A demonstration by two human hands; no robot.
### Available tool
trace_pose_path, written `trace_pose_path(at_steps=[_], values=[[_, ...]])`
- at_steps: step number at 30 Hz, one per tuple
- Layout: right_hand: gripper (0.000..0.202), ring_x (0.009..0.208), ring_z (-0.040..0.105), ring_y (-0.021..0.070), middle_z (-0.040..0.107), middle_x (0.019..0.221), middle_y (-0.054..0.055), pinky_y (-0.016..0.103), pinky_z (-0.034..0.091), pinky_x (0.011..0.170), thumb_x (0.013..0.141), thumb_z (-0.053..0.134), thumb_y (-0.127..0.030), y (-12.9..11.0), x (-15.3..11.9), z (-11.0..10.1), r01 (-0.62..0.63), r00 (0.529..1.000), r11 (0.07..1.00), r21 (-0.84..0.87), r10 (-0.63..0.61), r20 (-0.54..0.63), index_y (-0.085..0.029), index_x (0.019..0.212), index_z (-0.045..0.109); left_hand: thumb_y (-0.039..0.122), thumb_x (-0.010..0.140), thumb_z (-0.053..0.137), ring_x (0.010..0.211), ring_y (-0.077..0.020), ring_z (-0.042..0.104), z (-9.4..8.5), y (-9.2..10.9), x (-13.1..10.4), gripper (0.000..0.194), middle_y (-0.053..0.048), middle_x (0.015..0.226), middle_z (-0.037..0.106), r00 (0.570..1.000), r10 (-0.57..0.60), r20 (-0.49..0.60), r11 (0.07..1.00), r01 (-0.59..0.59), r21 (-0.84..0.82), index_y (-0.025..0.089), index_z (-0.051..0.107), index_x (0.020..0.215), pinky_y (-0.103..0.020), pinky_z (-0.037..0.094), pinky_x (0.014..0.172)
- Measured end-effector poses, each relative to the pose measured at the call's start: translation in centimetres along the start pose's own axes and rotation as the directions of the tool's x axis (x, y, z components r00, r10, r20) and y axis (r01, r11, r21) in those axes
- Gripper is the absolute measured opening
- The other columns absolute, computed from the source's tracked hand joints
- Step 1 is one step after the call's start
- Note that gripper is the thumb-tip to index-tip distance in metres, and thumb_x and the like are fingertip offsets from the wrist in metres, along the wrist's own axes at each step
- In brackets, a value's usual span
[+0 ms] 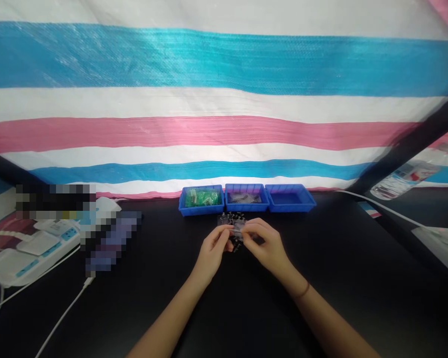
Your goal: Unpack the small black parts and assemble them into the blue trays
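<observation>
Over the middle of the black table, my left hand point(214, 242) and my right hand point(264, 241) meet with their fingertips pinched. Between them is a thin, pale piece point(236, 230), too small to name; both hands appear closed on it. Just behind and beneath the fingers lies a pile of small black parts point(236, 217) with clear plastic among them, partly hidden by my hands. Beyond the pile, three blue trays stand in a row: the left tray point(201, 212) holds green and white pieces, the middle tray point(246, 206) clear packets, and the right tray point(291, 206) shows only its bare floor.
At left, a white power strip point(41, 258) with plugs and cables lies beside a blurred-out phone-like object point(114, 241). A plastic bottle point(405, 179), a cable and a white box point(442, 248) are at right. Striped sheeting point(224, 104) hangs behind the table.
</observation>
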State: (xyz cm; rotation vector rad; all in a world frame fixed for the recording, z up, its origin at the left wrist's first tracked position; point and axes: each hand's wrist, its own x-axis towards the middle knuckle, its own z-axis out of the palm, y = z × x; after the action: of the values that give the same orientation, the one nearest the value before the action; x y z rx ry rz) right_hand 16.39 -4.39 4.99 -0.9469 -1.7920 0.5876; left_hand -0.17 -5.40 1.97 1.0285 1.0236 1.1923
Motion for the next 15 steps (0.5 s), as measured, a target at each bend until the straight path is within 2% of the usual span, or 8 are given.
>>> trace_pose_path(at_steps=[2,5,8,11,13,15], values=[[0.013,0.08,0.06,0.0169,0.062,0.089,0.004,0.029,0.05,0.07,0.085,0.058,-0.012,0.1,0.0,0.0,0.038,0.999,0.999,-0.001,-0.038,-0.014,-0.022,0.085,0.067,0.049,0.087,0.056,0.064,-0.0101,0.056,0.0,0.1,0.0,0.04,-0.002,0.075,0.06,0.998,-0.064,0.005,0.995,0.064,-0.074,0.015,0.065,0.108,-0.024,0.049,0.066],[0.014,0.09,0.061,0.0201,0.061,0.094,0.006,0.033,0.051,0.077,0.084,0.059,-0.013,0.6,0.0,0.2,0.053,0.998,0.998,-0.016,-0.054,-0.028,-0.022,0.082,0.069,0.053,0.086,0.055,0.065,-0.0111,0.059,0.1,0.1,0.0,0.045,-0.004,0.082,0.062,0.993,-0.121,0.006,0.982,0.121,-0.144,0.014,0.065,0.107,-0.026,0.052,0.067],[0.014,0.094,0.059,0.0215,0.058,0.106,0.008,0.035,0.05,0.08,0.084,0.059,-0.015,1.0,-0.1,0.5,0.033,0.998,0.999,-0.031,-0.035,-0.048,-0.022,0.077,0.069,0.044,0.082,0.066,0.07,-0.0126,0.062,0.0,0.0,0.0,0.036,-0.004,0.083,0.064,0.999,-0.053,-0.005,0.997,0.053,-0.061,0.014,0.065,0.102,-0.027,0.053,0.071],[0.014,0.086,0.061,0.0191,0.059,0.107,0.009,0.033,0.051,0.073,0.088,0.055,-0.02,1.2,-0.3,0.9,-0.096,0.994,0.994,0.056,0.099,-0.054,-0.022,0.092,0.068,0.035,0.08,0.07,0.074,-0.013,0.063,-0.3,-0.2,0.0,0.029,-0.002,0.085,0.064,0.995,0.073,-0.064,0.996,-0.07,0.047,0.016,0.063,0.101,-0.027,0.053,0.075],[0.02,0.071,0.061,0.0158,0.063,0.091,0.006,0.029,0.05,0.063,0.091,0.052,-0.025,1.2,-0.5,1.1,-0.24,0.967,0.956,0.17,0.25,-0.039,-0.022,0.109,0.06,0.034,0.083,0.067,0.077,-0.0137,0.064,-0.5,-0.2,0.0,0.035,-0.002,0.09,0.064,0.986,0.135,-0.099,0.987,-0.125,0.103,0.019,0.059,0.113,-0.028,0.054,0.076],[0.025,0.055,0.055,0.0124,0.061,0.071,0.0,0.025,0.045,0.053,0.093,0.051,-0.031,1.1,-0.5,1.3,-0.366,0.925,0.896,0.25,0.379,-0.003,-0.021,0.115,0.054,0.032,0.085,0.063,0.083,-0.0151,0.065,-0.7,-0.1,0.0,0.042,-0.002,0.094,0.064,0.977,0.18,-0.114,0.971,-0.157,0.182,0.022,0.053,0.125,-0.029,0.053,0.079]])
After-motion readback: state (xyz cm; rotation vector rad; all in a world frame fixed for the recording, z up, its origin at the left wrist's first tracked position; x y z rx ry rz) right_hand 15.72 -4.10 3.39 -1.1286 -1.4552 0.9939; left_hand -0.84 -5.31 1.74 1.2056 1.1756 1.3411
